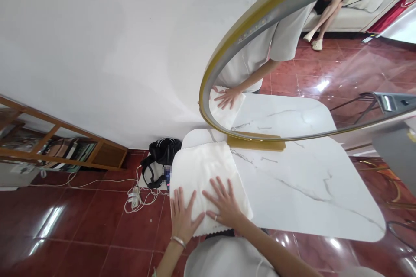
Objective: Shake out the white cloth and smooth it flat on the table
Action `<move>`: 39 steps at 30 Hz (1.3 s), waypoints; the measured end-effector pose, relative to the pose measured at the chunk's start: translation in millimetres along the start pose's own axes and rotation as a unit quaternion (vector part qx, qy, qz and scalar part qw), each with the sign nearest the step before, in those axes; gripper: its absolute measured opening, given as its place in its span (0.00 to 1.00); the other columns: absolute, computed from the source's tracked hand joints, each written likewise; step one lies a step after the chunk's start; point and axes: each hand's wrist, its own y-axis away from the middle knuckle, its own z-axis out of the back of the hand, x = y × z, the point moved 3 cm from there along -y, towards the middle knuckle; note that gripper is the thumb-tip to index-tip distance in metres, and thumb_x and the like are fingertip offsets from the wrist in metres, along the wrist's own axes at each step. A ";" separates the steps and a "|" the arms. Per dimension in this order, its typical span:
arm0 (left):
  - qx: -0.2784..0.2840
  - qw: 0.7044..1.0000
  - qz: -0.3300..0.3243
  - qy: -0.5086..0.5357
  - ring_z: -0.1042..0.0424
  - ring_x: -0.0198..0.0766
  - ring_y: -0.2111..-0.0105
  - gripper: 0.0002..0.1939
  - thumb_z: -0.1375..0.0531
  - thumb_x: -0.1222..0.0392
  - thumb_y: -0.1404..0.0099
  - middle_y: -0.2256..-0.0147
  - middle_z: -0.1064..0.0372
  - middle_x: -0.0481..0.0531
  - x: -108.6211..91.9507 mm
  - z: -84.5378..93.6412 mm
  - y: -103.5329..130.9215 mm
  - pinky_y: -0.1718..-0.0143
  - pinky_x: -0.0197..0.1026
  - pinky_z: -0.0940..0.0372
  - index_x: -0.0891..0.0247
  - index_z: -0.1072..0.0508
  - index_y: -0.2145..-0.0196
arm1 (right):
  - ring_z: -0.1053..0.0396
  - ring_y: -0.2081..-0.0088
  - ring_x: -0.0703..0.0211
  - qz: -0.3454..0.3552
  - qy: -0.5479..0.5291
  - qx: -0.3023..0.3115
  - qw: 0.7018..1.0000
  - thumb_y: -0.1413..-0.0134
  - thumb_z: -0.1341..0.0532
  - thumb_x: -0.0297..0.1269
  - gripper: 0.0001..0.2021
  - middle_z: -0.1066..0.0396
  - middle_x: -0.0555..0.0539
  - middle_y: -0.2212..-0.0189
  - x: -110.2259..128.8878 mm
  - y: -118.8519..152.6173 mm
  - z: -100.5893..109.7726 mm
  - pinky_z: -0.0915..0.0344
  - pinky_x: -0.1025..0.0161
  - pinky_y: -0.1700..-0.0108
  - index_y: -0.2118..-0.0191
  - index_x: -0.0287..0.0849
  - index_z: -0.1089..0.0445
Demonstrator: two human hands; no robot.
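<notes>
A white cloth (208, 160) with a scalloped edge lies spread over the left end of the white marbled table (292, 190). My left hand (183, 216) rests flat on the cloth near its left front edge, fingers apart. Beside it, my right hand (225, 203) also presses flat on the cloth with spread fingers and a ring on one of them. The thumbs are close together. Neither hand grips anything.
An oval mirror (279, 112) with a gold frame stands on a gold base (256, 143) at the table's back edge. On the left are a black bag (164, 151), white cables (134, 199) and a wooden shelf (65, 147) with books. A person's legs show in the mirror.
</notes>
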 end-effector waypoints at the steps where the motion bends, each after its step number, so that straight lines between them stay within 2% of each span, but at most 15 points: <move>1: -0.003 1.000 -0.007 0.000 0.66 0.64 0.33 0.39 0.40 0.42 0.40 0.30 0.74 0.55 -5.7 -2.0 -3.0 0.39 0.67 0.53 0.50 0.47 0.35 | 0.68 0.32 0.35 -0.007 0.007 -0.002 1.000 0.42 0.45 0.55 0.37 0.67 0.44 0.30 -5.0 3.4 2.0 0.71 0.30 0.38 0.32 0.60 0.61; 7: 0.001 0.996 -0.087 0.031 0.66 0.62 0.33 0.39 0.41 0.42 0.39 0.30 0.71 0.56 -48.8 -13.6 -37.2 0.37 0.63 0.56 0.51 0.48 0.34 | 0.63 0.32 0.36 -0.089 0.059 -0.034 0.994 0.40 0.46 0.53 0.33 0.64 0.43 0.31 -38.1 38.2 11.5 0.65 0.31 0.38 0.32 0.59 0.57; 10: 0.009 0.989 -0.130 0.068 0.66 0.63 0.33 0.39 0.42 0.41 0.39 0.31 0.74 0.58 -75.9 -21.2 -50.6 0.38 0.65 0.57 0.52 0.49 0.34 | 0.62 0.32 0.37 -0.132 0.083 -0.059 0.986 0.39 0.47 0.53 0.32 0.62 0.44 0.31 -53.1 64.3 13.7 0.62 0.32 0.38 0.32 0.59 0.56; 13: 0.016 0.983 -0.150 0.107 0.65 0.61 0.32 0.38 0.44 0.42 0.36 0.31 0.73 0.62 -109.8 -32.7 -58.2 0.38 0.69 0.61 0.58 0.50 0.34 | 0.56 0.33 0.43 -0.177 0.075 -0.089 0.977 0.37 0.49 0.50 0.31 0.55 0.46 0.32 -74.3 82.9 16.4 0.60 0.36 0.36 0.31 0.56 0.60; 16: 0.022 0.982 -0.126 0.140 0.65 0.57 0.32 0.36 0.48 0.47 0.33 0.31 0.71 0.65 -145.9 -42.9 -60.9 0.36 0.68 0.64 0.66 0.52 0.34 | 0.51 0.34 0.48 -0.229 0.047 -0.151 0.960 0.34 0.53 0.47 0.31 0.50 0.46 0.34 -103.8 84.4 22.7 0.52 0.44 0.36 0.30 0.51 0.64; 19: 0.035 0.978 -0.127 0.160 0.64 0.57 0.32 0.40 0.48 0.43 0.34 0.31 0.70 0.64 -168.8 -46.4 -60.2 0.36 0.66 0.63 0.65 0.56 0.32 | 0.55 0.33 0.47 -0.260 0.066 -0.188 0.945 0.34 0.54 0.46 0.31 0.56 0.45 0.32 -128.3 68.0 26.5 0.52 0.43 0.36 0.30 0.50 0.65; 22: 0.051 0.977 -0.141 0.154 0.62 0.56 0.32 0.42 0.47 0.42 0.35 0.31 0.67 0.60 -161.7 -43.3 -59.4 0.36 0.65 0.65 0.60 0.58 0.32 | 0.59 0.32 0.44 -0.240 0.114 -0.152 0.952 0.33 0.54 0.45 0.31 0.64 0.43 0.31 -131.6 41.9 20.4 0.59 0.37 0.36 0.30 0.50 0.67; 24: 0.056 0.979 -0.139 0.139 0.60 0.54 0.33 0.41 0.46 0.43 0.35 0.31 0.64 0.58 -141.2 -39.1 -59.4 0.35 0.64 0.65 0.58 0.58 0.32 | 0.61 0.32 0.42 -0.225 0.128 -0.130 0.957 0.34 0.53 0.45 0.32 0.67 0.42 0.30 -121.4 24.8 13.1 0.61 0.35 0.36 0.30 0.49 0.67; 28: 0.042 0.986 -0.126 0.098 0.57 0.51 0.33 0.37 0.47 0.45 0.34 0.32 0.59 0.56 -91.5 -28.6 -58.3 0.35 0.61 0.65 0.56 0.54 0.33 | 0.65 0.31 0.41 -0.220 0.116 -0.124 0.961 0.35 0.52 0.45 0.33 0.70 0.40 0.30 -87.0 -6.0 -0.6 0.62 0.35 0.37 0.30 0.48 0.69; 31: 0.024 0.992 -0.106 0.064 0.55 0.51 0.33 0.35 0.47 0.48 0.34 0.33 0.56 0.57 -68.4 -21.0 -55.6 0.35 0.59 0.66 0.56 0.53 0.33 | 0.67 0.31 0.41 -0.211 0.104 -0.117 0.965 0.35 0.51 0.45 0.34 0.69 0.39 0.30 -65.6 -25.5 -6.4 0.62 0.35 0.37 0.30 0.47 0.68; 35: 0.011 0.995 -0.088 0.043 0.55 0.52 0.33 0.34 0.47 0.51 0.34 0.33 0.55 0.57 -65.1 -17.2 -52.7 0.35 0.60 0.67 0.57 0.52 0.33 | 0.65 0.31 0.42 -0.199 0.099 -0.104 0.969 0.35 0.51 0.45 0.32 0.66 0.39 0.31 -58.5 -34.7 -5.9 0.62 0.37 0.36 0.30 0.47 0.64; 39: 0.019 0.994 -0.100 0.047 0.57 0.54 0.33 0.36 0.46 0.50 0.34 0.32 0.57 0.58 -84.0 -23.6 -56.6 0.35 0.62 0.68 0.57 0.53 0.33 | 0.63 0.31 0.44 -0.203 0.100 -0.109 0.968 0.35 0.50 0.45 0.32 0.63 0.41 0.31 -73.5 -19.8 -0.1 0.61 0.39 0.36 0.30 0.49 0.64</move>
